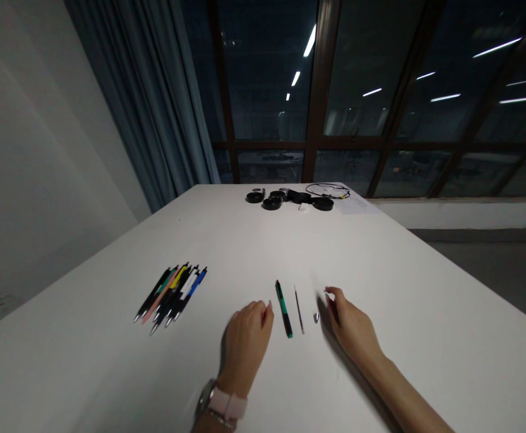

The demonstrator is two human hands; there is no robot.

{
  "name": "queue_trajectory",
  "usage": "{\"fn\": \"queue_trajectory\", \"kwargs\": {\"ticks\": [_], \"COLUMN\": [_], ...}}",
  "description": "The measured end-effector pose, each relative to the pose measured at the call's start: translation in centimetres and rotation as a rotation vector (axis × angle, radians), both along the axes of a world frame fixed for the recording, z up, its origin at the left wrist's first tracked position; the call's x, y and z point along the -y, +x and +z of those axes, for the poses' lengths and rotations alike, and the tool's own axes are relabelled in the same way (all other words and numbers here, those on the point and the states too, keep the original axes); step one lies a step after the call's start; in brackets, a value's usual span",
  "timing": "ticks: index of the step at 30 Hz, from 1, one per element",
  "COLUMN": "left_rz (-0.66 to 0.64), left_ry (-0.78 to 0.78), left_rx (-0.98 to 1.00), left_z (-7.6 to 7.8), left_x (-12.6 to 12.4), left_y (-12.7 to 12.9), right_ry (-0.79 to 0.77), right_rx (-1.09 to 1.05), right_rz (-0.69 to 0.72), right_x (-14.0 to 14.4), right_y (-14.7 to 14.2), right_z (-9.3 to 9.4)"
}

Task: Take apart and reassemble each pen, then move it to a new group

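Observation:
My left hand (246,329) rests on the table, its fingers curled in a loose fist, with nothing showing in it. Just right of it lies a green and black pen barrel (284,310), its front end without a metal tip. Beside the barrel is a thin ink refill (299,310). A small silver cone-shaped pen tip (316,317) sits apart, between the refill and my right hand (351,325). Thumb and forefinger of that hand are pinched slightly above the table; a tiny pale bit shows at the fingertips, too small to name.
Left of my hands lies a bunch of several pens (172,296) in mixed colours. Black round objects (272,203) and a coiled black cable (328,190) are at the table's far end, near a paper sheet (357,206). A blue curtain (154,108) hangs behind.

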State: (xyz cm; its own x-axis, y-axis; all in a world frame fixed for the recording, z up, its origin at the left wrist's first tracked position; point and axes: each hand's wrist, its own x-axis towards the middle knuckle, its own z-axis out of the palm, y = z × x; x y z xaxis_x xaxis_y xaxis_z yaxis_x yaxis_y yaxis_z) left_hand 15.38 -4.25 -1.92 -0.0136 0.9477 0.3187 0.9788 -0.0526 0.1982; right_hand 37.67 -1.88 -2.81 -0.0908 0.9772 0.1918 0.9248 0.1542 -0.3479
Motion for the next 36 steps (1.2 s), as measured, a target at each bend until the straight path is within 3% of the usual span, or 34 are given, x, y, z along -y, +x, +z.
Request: {"fn": "queue_trajectory", "kwargs": {"ticks": [11,21,36], "left_rz": [0.001,-0.006,-0.030], "left_ry": [0.005,-0.024,-0.046], "left_rx": [-0.006,-0.009,-0.026], "left_z": [-0.1,1.3,1.2], "left_x": [0.0,0.2,0.2], "left_y": [-0.5,0.3,0.9], "right_ry": [0.136,0.204,0.224], "right_rx": [-0.022,0.207,0.322], "right_rz": [0.111,0.255,0.257], "right_x": [0.7,2.2,1.5], "right_y": [-1.4,-5.0,-5.9], "right_z": [-0.7,1.2,0.6]}}
